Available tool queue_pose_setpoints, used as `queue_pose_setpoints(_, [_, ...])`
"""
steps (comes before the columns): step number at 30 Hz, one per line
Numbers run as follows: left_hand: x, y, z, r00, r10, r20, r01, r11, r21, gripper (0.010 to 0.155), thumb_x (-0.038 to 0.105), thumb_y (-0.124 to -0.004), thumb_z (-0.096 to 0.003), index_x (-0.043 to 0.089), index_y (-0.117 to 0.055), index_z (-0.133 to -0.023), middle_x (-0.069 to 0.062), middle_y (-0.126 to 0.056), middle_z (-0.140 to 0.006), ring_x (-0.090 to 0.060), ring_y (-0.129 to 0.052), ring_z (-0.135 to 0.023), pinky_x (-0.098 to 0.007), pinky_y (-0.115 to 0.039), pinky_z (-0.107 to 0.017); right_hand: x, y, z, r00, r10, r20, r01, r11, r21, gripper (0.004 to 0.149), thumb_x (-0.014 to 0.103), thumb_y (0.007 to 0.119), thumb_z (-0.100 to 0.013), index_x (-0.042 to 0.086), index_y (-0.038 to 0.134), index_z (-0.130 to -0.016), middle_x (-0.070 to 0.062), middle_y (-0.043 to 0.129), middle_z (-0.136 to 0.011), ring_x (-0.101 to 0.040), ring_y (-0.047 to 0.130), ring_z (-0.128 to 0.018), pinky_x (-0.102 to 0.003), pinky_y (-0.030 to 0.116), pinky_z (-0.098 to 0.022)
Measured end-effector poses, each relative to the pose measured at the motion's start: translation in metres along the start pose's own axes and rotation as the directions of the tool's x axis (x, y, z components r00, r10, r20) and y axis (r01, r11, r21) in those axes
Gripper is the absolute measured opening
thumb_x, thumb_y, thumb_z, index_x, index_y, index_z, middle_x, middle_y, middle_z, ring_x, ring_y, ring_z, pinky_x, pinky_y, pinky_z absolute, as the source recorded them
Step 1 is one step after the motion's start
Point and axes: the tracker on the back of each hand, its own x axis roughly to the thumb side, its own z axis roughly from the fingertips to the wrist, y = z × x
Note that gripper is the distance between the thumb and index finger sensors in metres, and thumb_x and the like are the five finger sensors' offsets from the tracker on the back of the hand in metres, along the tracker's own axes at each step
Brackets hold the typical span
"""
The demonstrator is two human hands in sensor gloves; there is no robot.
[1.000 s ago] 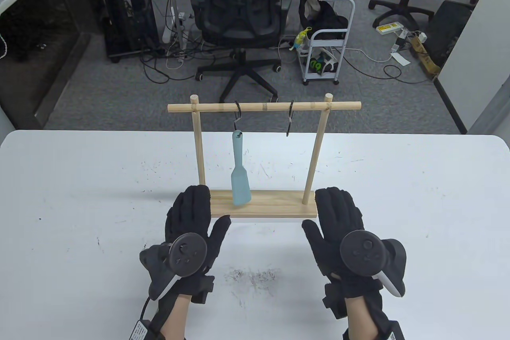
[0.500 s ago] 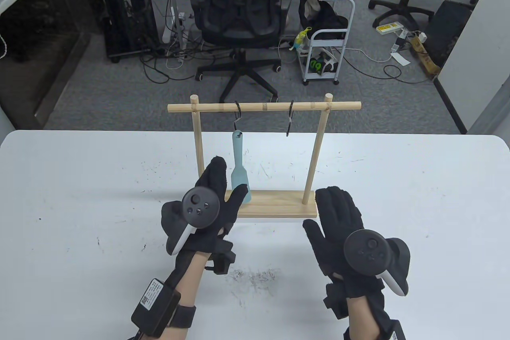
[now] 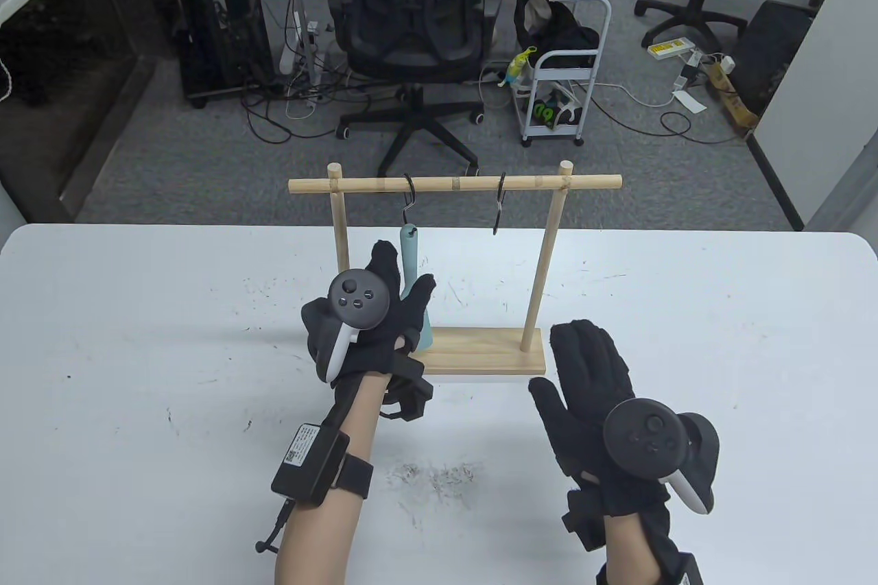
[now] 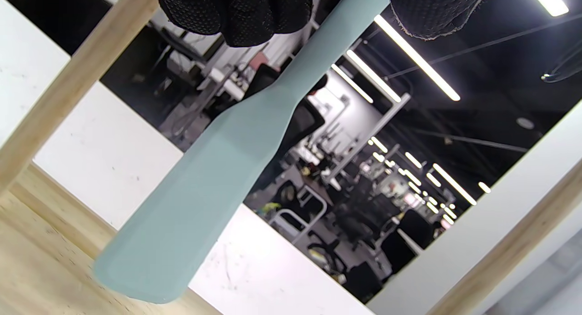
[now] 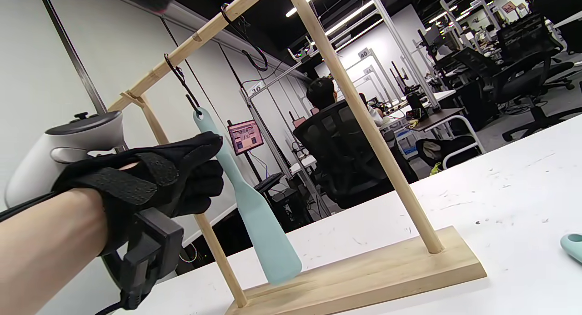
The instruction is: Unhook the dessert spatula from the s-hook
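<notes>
A pale teal dessert spatula (image 3: 409, 243) hangs by its handle hole from the left black s-hook (image 3: 409, 195) on the wooden rack's bar (image 3: 453, 184). Its blade hangs just above the rack's base (image 3: 480, 352). My left hand (image 3: 406, 266) is raised at the handle, with fingers (image 4: 236, 15) on one side and thumb (image 4: 436, 10) on the other. The spatula's handle (image 4: 336, 42) passes between them with small gaps. The spatula (image 5: 254, 206) still hangs on the s-hook (image 5: 182, 83). My right hand (image 3: 559, 362) lies flat and open on the table, right of the base.
A second, empty s-hook (image 3: 499, 204) hangs further right on the bar. The rack's two posts (image 3: 538, 263) stand on either side of the spatula. A small pale teal thing (image 5: 574, 247) shows at the right wrist view's edge. The white table (image 3: 720, 338) ends just behind the rack.
My left hand lifted off the table beside the base and rose to the spatula's handle. My right hand slid slightly back and stays flat. The spatula has not moved.
</notes>
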Motion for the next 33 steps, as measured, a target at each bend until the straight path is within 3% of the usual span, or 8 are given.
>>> queue_pose_setpoints(7, [-0.015, -0.008, -0.017, 0.992, 0.128, -0.007, -0.128, 0.991, -0.024, 0.082, 0.061, -0.07, -0.0566, 0.023, -0.037, -0.121, -0.005, -0.058, -0.123, -0.03, -0.068, -0.112, -0.051, -0.063, -0.082, -0.001, -0.001, 0.001, 1.0, -0.007, 0.001, 0.007, 1.0, -0.003, 0.071, 0.054, 0.07, -0.052, 0.019, 0.053, -0.112, -0.016, 0.046, -0.118, -0.05, 0.049, -0.105, -0.065, 0.046, -0.072])
queue_pose_setpoints(10, [-0.018, -0.009, -0.019, 0.994, 0.106, 0.031, -0.105, 0.994, -0.021, 0.078, 0.059, -0.072, -0.0559, 0.025, -0.042, -0.12, -0.002, -0.063, -0.121, -0.028, -0.072, -0.11, -0.049, -0.064, -0.082, 0.0, -0.001, 0.001, 1.0, -0.007, 0.002, 0.007, 1.0, 0.001, 0.071, 0.053, 0.07, -0.052, 0.019, 0.053, -0.112, -0.016, 0.046, -0.118, -0.05, 0.049, -0.105, -0.065, 0.046, -0.072])
queue_pose_setpoints(22, [-0.019, -0.013, -0.024, 0.988, 0.157, 0.009, -0.156, 0.986, -0.052, 0.063, 0.053, -0.071, -0.0579, 0.031, -0.055, -0.115, 0.005, -0.076, -0.113, -0.02, -0.083, -0.103, -0.045, -0.071, -0.078, -0.002, -0.003, 0.001, 1.0, -0.02, 0.0, 0.02, 1.0, 0.001, 0.071, 0.054, 0.07, -0.052, 0.019, 0.055, -0.112, -0.016, 0.047, -0.118, -0.05, 0.05, -0.105, -0.065, 0.046, -0.072])
queue_pose_setpoints(33, [-0.018, -0.015, -0.021, 0.97, 0.241, 0.017, -0.237, 0.964, -0.12, 0.059, 0.051, -0.072, -0.0575, 0.03, -0.062, -0.112, 0.004, -0.083, -0.108, -0.02, -0.089, -0.097, -0.046, -0.074, -0.075, -0.001, -0.004, 0.001, 1.0, -0.019, 0.001, 0.019, 1.0, 0.005, 0.071, 0.054, 0.069, -0.052, 0.019, 0.055, -0.112, -0.016, 0.047, -0.118, -0.05, 0.05, -0.105, -0.065, 0.047, -0.072])
